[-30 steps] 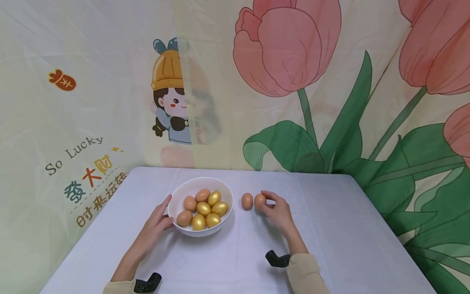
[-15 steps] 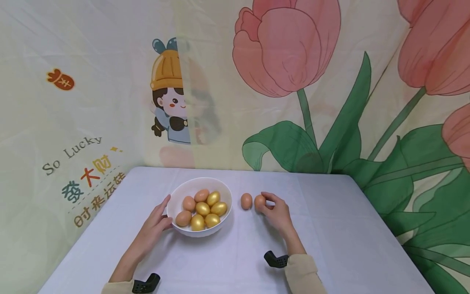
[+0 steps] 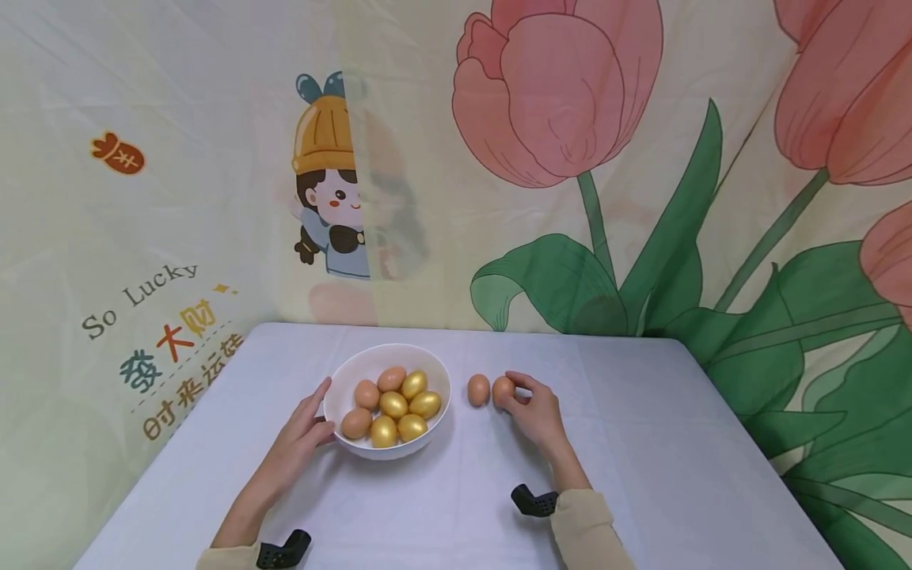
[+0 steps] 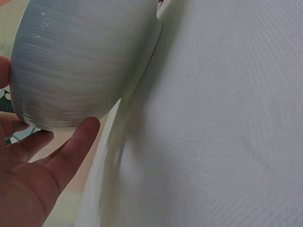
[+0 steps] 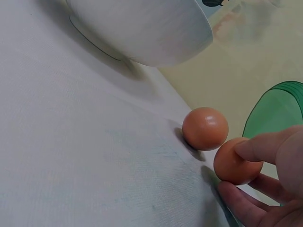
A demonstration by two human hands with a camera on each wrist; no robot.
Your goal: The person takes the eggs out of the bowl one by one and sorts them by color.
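Note:
A white bowl (image 3: 388,454) stands on the table holding three brown eggs (image 3: 392,379) and several gold eggs (image 3: 393,405). My left hand (image 3: 295,439) rests against the bowl's left side with its fingers extended; the left wrist view shows the thumb and fingertips at the outer wall (image 4: 80,66). To the right of the bowl, my right hand (image 3: 541,413) pinches a brown egg (image 5: 232,165) between thumb and fingers, close over the cloth. Just left of that egg lies another brown egg (image 3: 478,390), which no hand touches.
A white cloth (image 3: 677,459) covers the table, whose far edge meets a printed backdrop (image 3: 420,182) with tulips and a cartoon figure. Each wrist carries a black camera mount (image 3: 536,502).

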